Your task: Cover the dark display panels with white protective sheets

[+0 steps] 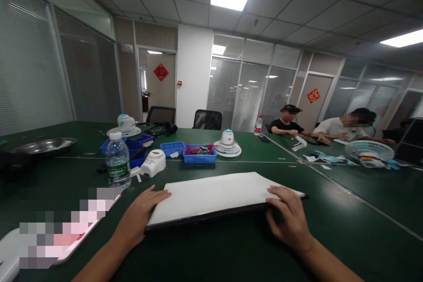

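Observation:
A wide pad (214, 196) with a white top face and a black near edge is in front of me, tilted above the green table. Round its left edge, my left hand (142, 211) is closed, fingertips on the white face and thumb side underneath or hidden. At the near right edge, my right hand (289, 218) grips it with fingers on top and the thumb below. The underside cannot be seen.
A water bottle (118, 161), white plastic housing (154, 163) and blurred pink-white object (86, 229) are at left. Beyond the pad are a blue tray of wires (199, 157) and a white fan part (228, 144). Two people sit far right near a white fan guard (369, 152).

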{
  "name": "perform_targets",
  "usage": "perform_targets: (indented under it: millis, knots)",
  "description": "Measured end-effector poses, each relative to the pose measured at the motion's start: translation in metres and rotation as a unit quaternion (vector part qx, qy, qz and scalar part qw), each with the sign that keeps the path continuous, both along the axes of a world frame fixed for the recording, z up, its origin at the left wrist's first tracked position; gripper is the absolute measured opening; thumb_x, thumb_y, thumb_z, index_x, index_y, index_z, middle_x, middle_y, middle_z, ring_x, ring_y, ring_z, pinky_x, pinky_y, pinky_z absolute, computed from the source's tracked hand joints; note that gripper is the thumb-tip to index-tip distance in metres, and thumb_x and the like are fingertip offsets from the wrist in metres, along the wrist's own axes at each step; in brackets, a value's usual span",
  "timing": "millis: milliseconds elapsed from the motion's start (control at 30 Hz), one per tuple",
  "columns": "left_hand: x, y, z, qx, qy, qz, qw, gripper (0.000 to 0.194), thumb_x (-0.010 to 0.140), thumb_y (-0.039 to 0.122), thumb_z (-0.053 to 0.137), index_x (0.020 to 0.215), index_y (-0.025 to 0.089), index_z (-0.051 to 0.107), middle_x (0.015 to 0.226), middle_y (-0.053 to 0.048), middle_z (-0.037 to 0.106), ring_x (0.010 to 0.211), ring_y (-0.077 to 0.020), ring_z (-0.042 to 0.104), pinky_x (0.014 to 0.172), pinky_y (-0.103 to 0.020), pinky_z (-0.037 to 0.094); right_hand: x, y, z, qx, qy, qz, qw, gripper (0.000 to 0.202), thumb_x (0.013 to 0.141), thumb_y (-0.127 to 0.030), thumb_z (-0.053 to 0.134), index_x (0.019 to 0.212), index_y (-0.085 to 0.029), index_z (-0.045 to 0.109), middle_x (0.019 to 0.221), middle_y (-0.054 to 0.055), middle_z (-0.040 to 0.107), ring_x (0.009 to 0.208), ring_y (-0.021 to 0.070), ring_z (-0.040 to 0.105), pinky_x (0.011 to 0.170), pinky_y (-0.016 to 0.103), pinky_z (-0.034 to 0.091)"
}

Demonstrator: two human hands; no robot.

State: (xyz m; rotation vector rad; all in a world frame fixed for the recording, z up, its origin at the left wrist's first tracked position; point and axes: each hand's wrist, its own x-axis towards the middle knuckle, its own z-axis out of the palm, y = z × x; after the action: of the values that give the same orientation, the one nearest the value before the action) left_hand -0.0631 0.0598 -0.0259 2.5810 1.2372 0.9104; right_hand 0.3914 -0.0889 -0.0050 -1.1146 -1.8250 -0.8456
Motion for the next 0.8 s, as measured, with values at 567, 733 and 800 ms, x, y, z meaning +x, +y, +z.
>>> perform_targets:
  millis: [567,733,800]
  knots:
    - [0.006,0.008,-0.012,-0.028,0.087,0.253,0.963,0.062,0.089,0.041,0.049,0.144,0.013,0.053,0.162,-0.021,0.033,0.142,-0.0368,0.044,0.118,-0.053,0.033,0.032,-0.062,0.094,-0.109,-0.064,-0.14,0.982,0.024,0.094,-0.038,0.057,0.111,-0.027,0.07,0.101,0.003,0.076,0.082,0.0199,0.073,0.072,0.032,0.058]
    - [0.007,0.016,-0.019,-0.063,0.105,0.25,0.96,0.063,0.088,0.046,0.048,0.144,0.017,0.054,0.161,-0.02,0.035,0.144,-0.0377,0.041,0.117,-0.052,0.033,0.071,-0.099,0.108,-0.128,-0.098,-0.275,0.948,0.041,0.095,-0.056,0.045,0.11,-0.027,0.07,0.111,0.004,0.074,0.071,0.0212,0.071,0.055,0.032,0.054]
    - [0.007,0.015,-0.017,-0.076,0.105,0.248,0.96,0.064,0.088,0.047,0.048,0.144,0.017,0.055,0.161,-0.019,0.035,0.143,-0.0385,0.042,0.117,-0.052,0.034,0.085,-0.107,0.109,-0.143,-0.101,-0.324,0.93,0.045,0.097,-0.056,0.039,0.11,-0.028,0.071,0.117,0.006,0.071,0.067,0.0196,0.069,0.048,0.03,0.051]
